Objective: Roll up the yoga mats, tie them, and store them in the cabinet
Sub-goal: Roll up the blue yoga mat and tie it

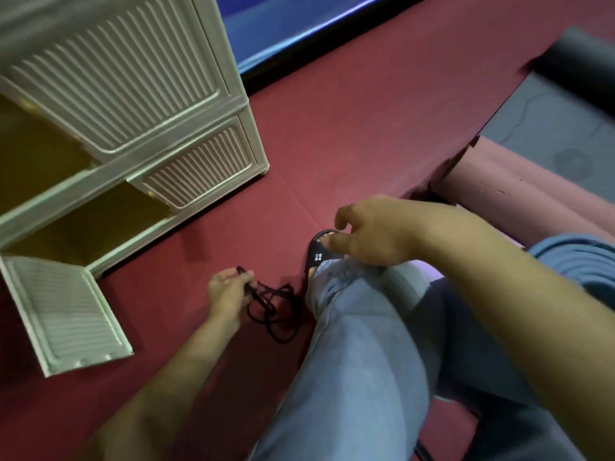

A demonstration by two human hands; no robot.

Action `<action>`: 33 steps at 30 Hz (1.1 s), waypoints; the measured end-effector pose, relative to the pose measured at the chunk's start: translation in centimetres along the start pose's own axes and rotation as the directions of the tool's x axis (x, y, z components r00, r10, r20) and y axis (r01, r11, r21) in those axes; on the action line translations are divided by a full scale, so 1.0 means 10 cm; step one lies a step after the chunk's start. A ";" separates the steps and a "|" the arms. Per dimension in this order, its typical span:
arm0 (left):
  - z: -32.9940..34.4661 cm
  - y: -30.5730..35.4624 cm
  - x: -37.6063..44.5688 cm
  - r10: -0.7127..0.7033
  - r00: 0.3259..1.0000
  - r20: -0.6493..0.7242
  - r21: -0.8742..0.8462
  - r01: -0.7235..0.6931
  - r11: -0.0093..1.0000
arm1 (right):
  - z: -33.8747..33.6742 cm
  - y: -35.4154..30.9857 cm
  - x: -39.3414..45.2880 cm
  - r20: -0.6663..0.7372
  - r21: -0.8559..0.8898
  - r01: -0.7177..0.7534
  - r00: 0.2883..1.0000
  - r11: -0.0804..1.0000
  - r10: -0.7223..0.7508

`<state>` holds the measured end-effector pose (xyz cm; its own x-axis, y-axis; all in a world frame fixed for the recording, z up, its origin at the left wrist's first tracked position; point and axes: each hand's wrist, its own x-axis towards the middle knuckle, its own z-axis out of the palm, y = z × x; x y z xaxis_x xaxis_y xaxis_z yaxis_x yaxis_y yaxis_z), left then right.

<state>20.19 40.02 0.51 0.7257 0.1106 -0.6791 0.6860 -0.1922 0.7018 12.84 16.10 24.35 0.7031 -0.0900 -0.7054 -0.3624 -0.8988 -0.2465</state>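
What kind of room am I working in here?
Probably an exercise or yoga room, though I can't be sure. The floor is dark red carpet, yoga mats lie on it at the right, one rolled mat sits by the knee, and a white louvred cabinet stands open.

The person wore light blue jeans (359,354) with a frayed hem at the ankle. Just past that hem, a black slide sandal (316,252) with small white letters on its strap covered the foot. Both arms were bare, with no sleeves showing.
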 end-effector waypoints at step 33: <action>0.66 1.57 -3.85 0.034 0.147 0.989 0.020 -0.349 0.937 | 1.32 0.95 -2.75 -0.692 0.720 0.645 0.637 0.256 0.340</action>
<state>2.69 26.34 36.28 0.0777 -0.9540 -0.2894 0.3886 -0.2383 0.8901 -18.04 15.66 32.68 0.7482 -0.6594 -0.0734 -0.0800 0.0202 -0.9966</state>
